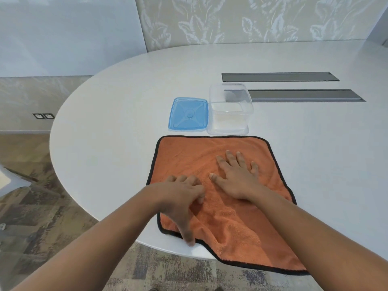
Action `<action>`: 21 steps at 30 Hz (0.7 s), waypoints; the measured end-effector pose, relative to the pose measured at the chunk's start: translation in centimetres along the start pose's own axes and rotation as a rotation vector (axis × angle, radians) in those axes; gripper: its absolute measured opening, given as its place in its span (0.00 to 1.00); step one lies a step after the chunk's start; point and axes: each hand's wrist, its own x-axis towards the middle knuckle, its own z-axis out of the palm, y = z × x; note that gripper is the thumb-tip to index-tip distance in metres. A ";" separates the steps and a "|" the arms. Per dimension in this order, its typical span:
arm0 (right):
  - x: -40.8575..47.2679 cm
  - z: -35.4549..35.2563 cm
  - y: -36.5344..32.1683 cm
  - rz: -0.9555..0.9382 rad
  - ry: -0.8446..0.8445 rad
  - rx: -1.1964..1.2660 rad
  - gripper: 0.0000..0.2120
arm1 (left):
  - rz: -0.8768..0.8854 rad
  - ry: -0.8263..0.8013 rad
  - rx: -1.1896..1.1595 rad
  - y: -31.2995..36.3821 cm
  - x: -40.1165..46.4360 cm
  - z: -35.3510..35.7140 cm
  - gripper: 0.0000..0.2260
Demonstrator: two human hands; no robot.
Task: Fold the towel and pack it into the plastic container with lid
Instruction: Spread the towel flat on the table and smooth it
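Head view: orange towel [212, 164] spread flat, unfolded; right hand [237, 177] pressed open-palmed, left hand [182, 198] curled loosely, nothing grasped. Wrinkles best smoothed outward, overhanging near edge pulled back onto table [126, 101] before folding.

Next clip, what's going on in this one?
A person has an orange towel spread flat and unfolded on a white table, its near edge hanging over the table's rim. The right hand lies flat on the towel with fingers spread; the left hand rests on its left part, fingers curled. Beyond the towel stand the clear plastic container, open and empty, and its blue lid lying beside it. No fold has been made yet.
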 end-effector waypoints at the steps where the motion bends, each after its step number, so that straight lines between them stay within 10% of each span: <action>1: 0.0 0.0 0.1 -0.004 -0.002 0.006 0.38 | 0.008 0.027 0.016 0.4 0.2 0.2 0.31; 5: -0.1 -0.3 0.7 -0.026 0.000 0.065 0.38 | 0.047 0.011 -0.010 0.7 0.4 -0.5 0.11; 14: -0.1 -0.1 3.2 0.073 0.088 -0.008 0.44 | -0.135 0.044 -0.202 -1.4 2.0 -0.2 0.20; 21: 0.7 -0.2 4.0 0.077 0.185 0.014 0.43 | -0.129 0.115 -0.158 -2.1 2.7 2.7 0.66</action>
